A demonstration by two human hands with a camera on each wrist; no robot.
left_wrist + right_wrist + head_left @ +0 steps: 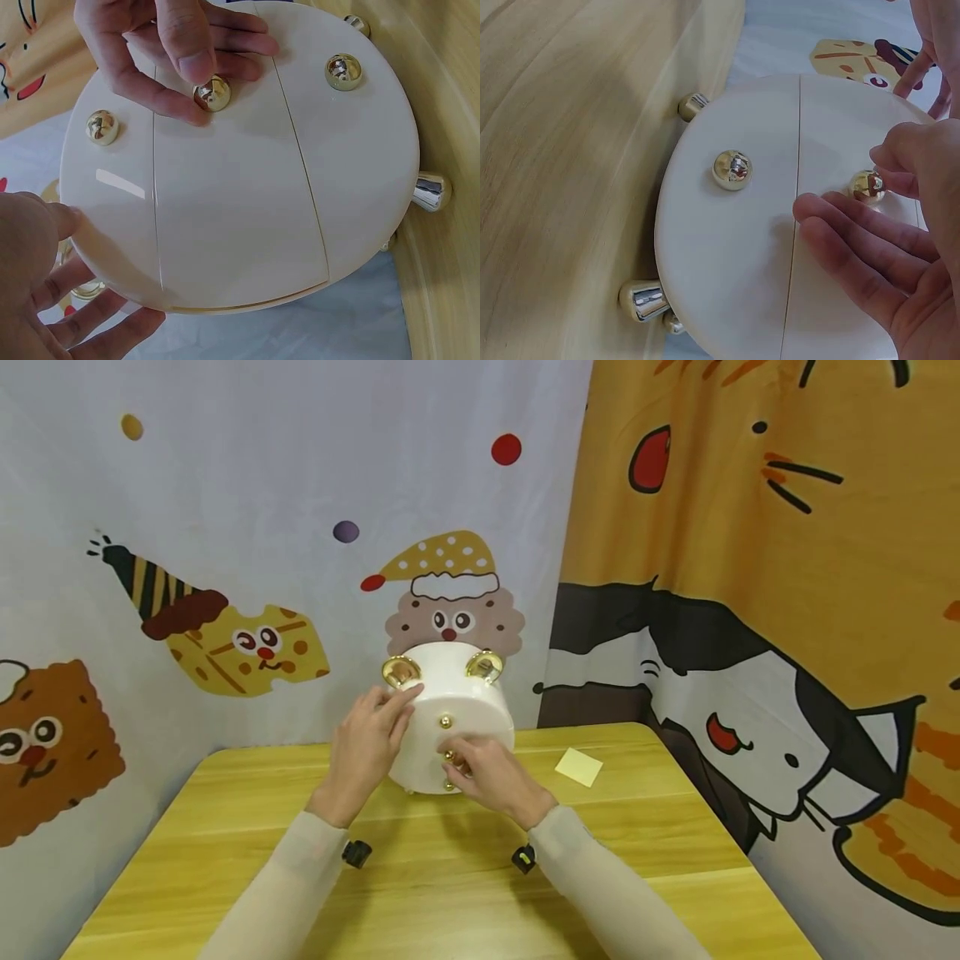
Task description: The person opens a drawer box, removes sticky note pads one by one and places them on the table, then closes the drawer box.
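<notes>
A white rounded drawer box (480,718) with gold ears (484,666) stands on the table, its flat front towards me. Thin seams split that front into drawers, each with a round gold knob. My right hand (498,781) pinches the middle knob (212,94) between thumb and index finger, the other fingers extended along the front. Above it is the top knob (103,127), below it the bottom knob (733,170). My left hand (363,743) rests against the upper left edge, fingers spread fairly straight and thumb by the front rim. The drawers look closed.
A pale yellow sticky note (579,767) lies on the wooden table (420,910), right of the box. Short gold feet (431,192) hold the box off the tabletop. Cartoon-printed curtains (262,485) hang behind the table and along its right side.
</notes>
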